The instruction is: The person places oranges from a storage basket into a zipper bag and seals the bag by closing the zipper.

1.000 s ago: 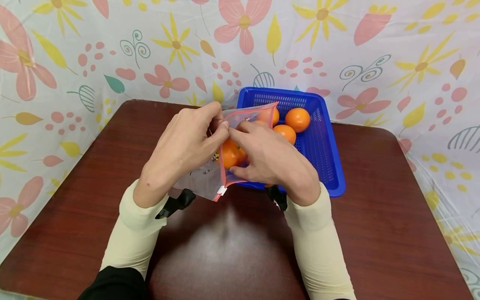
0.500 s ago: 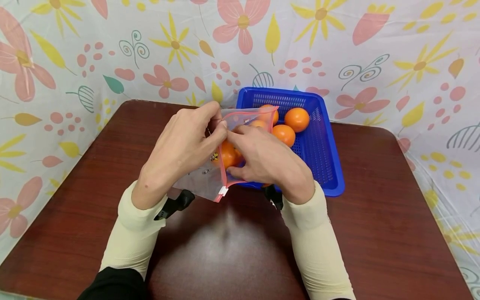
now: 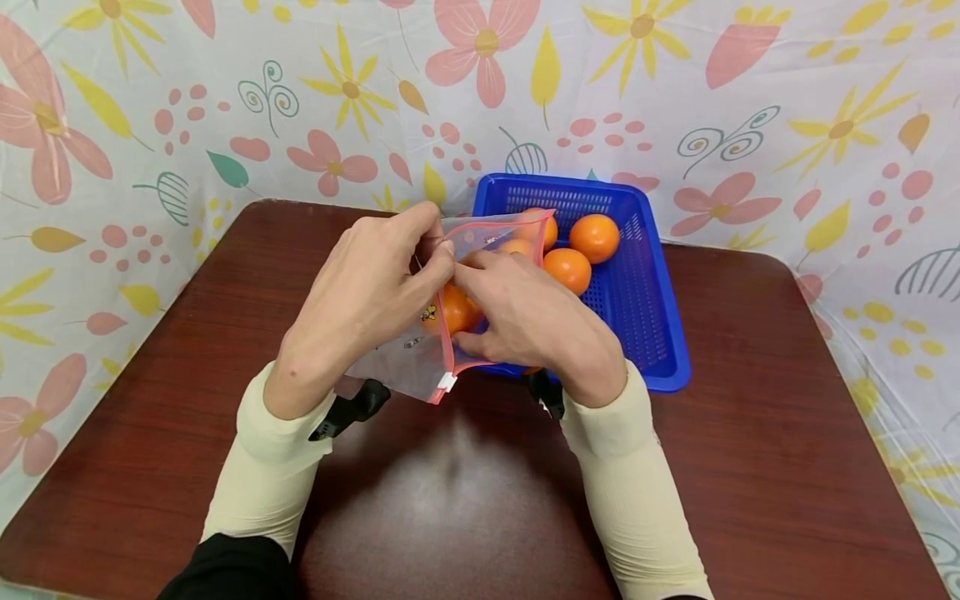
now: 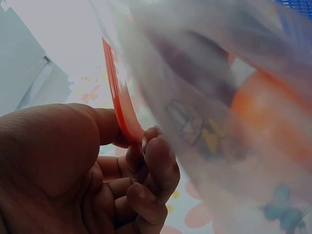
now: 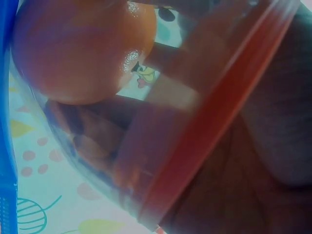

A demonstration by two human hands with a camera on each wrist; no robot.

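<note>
My left hand (image 3: pixel 367 287) pinches the red zip edge of a clear printed zip bag (image 3: pixel 397 358); the left wrist view shows thumb and fingertips on the red strip (image 4: pixel 119 97). The bag's mouth faces right, with a white slider (image 3: pixel 447 382) at its near corner. An orange (image 3: pixel 456 308) lies just inside the mouth. My right hand (image 3: pixel 536 312) is at the mouth, bent around the opening next to that orange; its fingertips are mostly hidden. In the right wrist view, an orange (image 5: pixel 83 48) shows beyond the red zip edge (image 5: pixel 209 122), with the dark palm (image 5: pixel 234 175) at the right.
Behind and right of the bag stands a blue plastic basket (image 3: pixel 637 333) holding several oranges, among them one orange (image 3: pixel 595 238) at the back. The brown table (image 3: pixel 765 400) meets a flower-printed cloth (image 3: pixel 360 108) at the back and sides.
The right hand and wrist have shifted slightly left and the bag's upper edge has settled a little lower. The left hand keeps its grip almost in place.
</note>
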